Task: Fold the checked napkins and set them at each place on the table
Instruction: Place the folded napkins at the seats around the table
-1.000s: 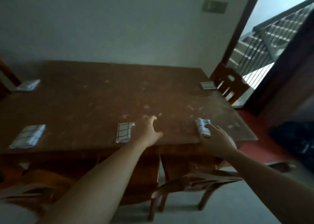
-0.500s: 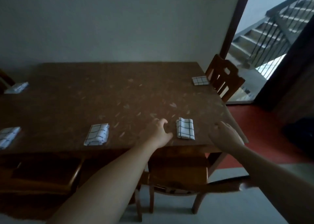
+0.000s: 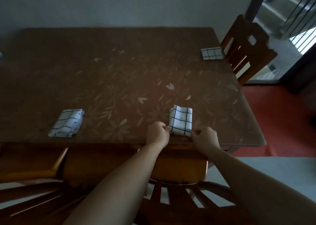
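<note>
Napkin-straightening looks like the step in hand: the folded checked napkin [image 3: 180,121] lies at the near edge of the tabletop [image 3: 119,81], toward its right corner. The left hand [image 3: 158,133] pinches its near left corner with curled fingers; the right hand [image 3: 205,137], fingers curled, sits at its near right corner, though whether it grips the cloth I cannot tell. Two more folded napkins lie placed: one [image 3: 65,123] further left along the near edge, one [image 3: 212,53] at the right edge. Next, I judge, comes squaring it, then letting go.
</note>
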Demonstrator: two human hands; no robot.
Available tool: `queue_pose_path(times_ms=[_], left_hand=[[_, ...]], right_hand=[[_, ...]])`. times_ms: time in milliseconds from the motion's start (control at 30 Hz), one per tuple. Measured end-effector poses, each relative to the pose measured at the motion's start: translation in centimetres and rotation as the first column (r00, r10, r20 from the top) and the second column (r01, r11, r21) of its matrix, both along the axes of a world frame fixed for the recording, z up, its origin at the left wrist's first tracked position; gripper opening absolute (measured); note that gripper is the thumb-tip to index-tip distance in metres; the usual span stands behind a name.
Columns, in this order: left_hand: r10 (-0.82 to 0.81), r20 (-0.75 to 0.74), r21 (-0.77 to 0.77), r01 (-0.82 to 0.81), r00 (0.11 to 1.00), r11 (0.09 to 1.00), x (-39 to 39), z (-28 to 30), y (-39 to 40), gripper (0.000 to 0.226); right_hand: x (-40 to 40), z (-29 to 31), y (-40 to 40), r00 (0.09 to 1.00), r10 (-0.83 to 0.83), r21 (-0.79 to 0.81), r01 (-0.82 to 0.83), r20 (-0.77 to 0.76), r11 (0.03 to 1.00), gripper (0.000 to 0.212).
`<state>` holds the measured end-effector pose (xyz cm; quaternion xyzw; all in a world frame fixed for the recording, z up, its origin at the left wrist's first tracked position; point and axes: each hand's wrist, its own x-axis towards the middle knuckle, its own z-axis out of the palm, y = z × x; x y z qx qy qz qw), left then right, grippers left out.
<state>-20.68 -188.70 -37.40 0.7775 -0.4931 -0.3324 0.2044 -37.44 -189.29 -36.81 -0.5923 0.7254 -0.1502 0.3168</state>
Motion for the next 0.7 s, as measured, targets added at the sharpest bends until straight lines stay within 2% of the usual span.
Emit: queue_pose_path(times_ms=[133, 333, 600, 700], left_hand=[[0.033, 0.002, -0.006, -0.033, 0.999, 0.999, -0.4, -0.3, -0.5, 0.045], [0.012, -0.065, 0.014, -0.011, 0.998, 1.000, -1.3, -0.3, 0.2, 0.022], [-0.011, 0.013, 0.034, 0.010, 1.000, 0.999, -1.7, 0.6, 1.4, 0.019], [-0.025, 0.060, 0.021, 0.024, 0.998, 0.999, -1.5, 1.2, 1.7, 0.026]], right_hand=[[0.3, -0.8, -1.5, 0.998, -0.040, 0.019, 0.039, 0.041, 0.999, 0.024], [-0.1, -0.6, -1.2, 0.999, -0.022, 0.012, 0.021, 0.048, 1.000, 0.014], [-0.2, -1.1, -0.3, 1.000, -0.002, 0.017, 0.002, 0.014, 1.000, 0.018], [-0.3, -0.7, -0.4, 1.000, 0.000, 0.015, 0.000, -0.010, 1.000, 0.017]])
